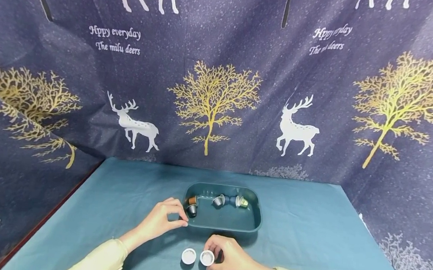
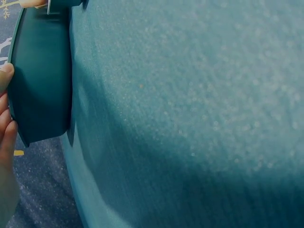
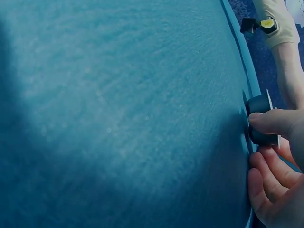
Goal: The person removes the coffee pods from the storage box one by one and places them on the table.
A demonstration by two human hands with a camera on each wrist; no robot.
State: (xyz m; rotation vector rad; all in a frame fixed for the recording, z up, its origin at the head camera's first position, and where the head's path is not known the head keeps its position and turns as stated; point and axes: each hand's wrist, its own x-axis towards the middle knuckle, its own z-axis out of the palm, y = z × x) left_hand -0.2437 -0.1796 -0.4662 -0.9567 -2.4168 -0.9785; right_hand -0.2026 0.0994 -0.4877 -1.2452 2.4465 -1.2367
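Observation:
A coffee capsule [image 1: 207, 258] with a pale round lid stands on the table, lid up, and my right hand [image 1: 231, 259] pinches it between thumb and fingers. Right beside it on the left stands a second coffee capsule [image 1: 188, 256]; the right wrist view shows both dark bodies side by side. My left hand [image 1: 164, 219] grips the rim of a dark green tray [image 1: 224, 229] at its near left corner, thumb in front and fingers along the side. Inside the tray lie a brown capsule [image 1: 192, 200] and a black capsule [image 1: 192, 210] at the left.
Farther back in the tray lie a grey capsule [image 1: 218, 201], blue capsules [image 1: 233, 200] and a green capsule [image 1: 244, 203]. A teal cloth [image 1: 308, 227] covers the table. Behind it hangs a dark curtain [image 1: 238, 47] printed with deer and golden trees.

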